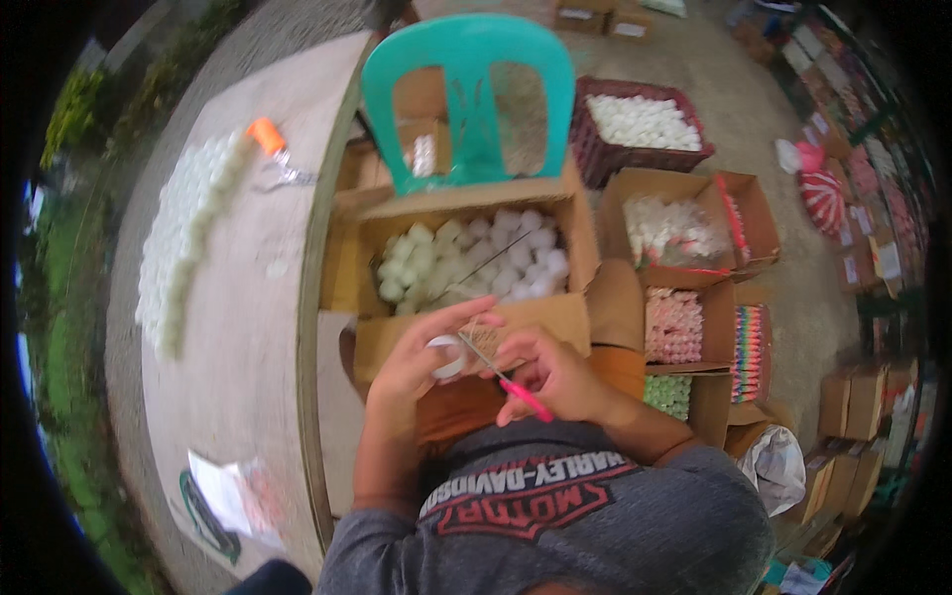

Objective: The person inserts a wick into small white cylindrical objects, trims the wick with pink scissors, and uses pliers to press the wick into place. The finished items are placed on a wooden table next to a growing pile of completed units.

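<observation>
My left hand (405, 359) is curled around a white ring-shaped piece (448, 355), perhaps a roll of ribbon or tape. A small brown, rough-textured bundle (483, 340) shows by its fingertips; its kind is unclear. In my right hand (557, 375) are pink-handled scissors (528, 401), their thin metal blades pointing up and left toward the left hand's fingers. Both hands are over my lap, close together. Just beyond them, an open cardboard box (580, 223) holds many white rounded pieces (466, 260), with a thin dark stick or wire (496, 256) lying across them.
To the left, a pale table (248, 397) bears rows of white pieces (188, 238), an orange-handled tool (266, 136) and papers (223, 496). Beyond the box stands a teal chair (466, 99). On the right are a dark red crate (595, 159) and several filled cardboard boxes (684, 178).
</observation>
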`<state>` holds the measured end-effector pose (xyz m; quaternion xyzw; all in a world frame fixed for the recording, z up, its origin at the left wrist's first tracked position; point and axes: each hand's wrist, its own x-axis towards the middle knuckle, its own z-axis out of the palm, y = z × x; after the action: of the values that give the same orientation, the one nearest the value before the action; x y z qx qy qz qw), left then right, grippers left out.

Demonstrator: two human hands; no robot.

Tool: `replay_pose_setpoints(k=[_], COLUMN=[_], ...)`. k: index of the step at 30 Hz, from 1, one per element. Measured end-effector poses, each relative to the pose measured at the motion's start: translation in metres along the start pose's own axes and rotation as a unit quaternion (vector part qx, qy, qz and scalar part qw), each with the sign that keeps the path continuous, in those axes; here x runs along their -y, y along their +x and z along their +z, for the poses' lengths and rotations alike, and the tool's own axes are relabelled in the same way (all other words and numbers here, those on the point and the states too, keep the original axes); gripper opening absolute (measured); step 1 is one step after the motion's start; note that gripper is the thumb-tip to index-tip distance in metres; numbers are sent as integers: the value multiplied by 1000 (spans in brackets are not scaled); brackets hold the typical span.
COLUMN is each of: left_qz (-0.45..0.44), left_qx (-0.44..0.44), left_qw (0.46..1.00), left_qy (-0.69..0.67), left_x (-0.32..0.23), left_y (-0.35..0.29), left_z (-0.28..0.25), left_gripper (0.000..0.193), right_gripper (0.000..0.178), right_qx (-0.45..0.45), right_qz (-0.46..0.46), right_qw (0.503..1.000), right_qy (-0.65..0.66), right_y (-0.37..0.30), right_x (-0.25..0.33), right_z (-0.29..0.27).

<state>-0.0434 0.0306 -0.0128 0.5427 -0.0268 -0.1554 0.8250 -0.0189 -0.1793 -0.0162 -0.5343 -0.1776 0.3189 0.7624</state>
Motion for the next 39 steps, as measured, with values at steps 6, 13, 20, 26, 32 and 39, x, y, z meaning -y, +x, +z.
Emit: replay_pose_setpoints(k=[6, 13, 20, 26, 32, 39], left_qz=[-14, -13, -66, -58, 5, -55], left_qx=[-83, 46, 112, -10, -217, -163], left_qw=[992, 979, 991, 998, 746, 659], left_qy=[96, 199, 15, 14, 630, 732], left_x=[-1, 14, -1, -8, 48, 71], left_y=[0, -2, 14, 29, 66, 105], left_z=[-3, -17, 10, 0, -122, -132], left_gripper=[56, 50, 55, 57, 52, 58], right_gripper=[45, 39, 39, 41, 45, 46], right_qx=[9, 25, 3, -69, -93, -54], right_qz=[-243, -324, -255, -410, -337, -381], right_qw=[874, 853, 893, 784, 869, 848], right_qy=[-421, -407, -372, -461, -350, -365], right_y=[3, 13, 10, 7, -2, -5], right_x=[28, 25, 7, 18, 15, 15], right_z=[-19, -15, -19, -31, -31, -37])
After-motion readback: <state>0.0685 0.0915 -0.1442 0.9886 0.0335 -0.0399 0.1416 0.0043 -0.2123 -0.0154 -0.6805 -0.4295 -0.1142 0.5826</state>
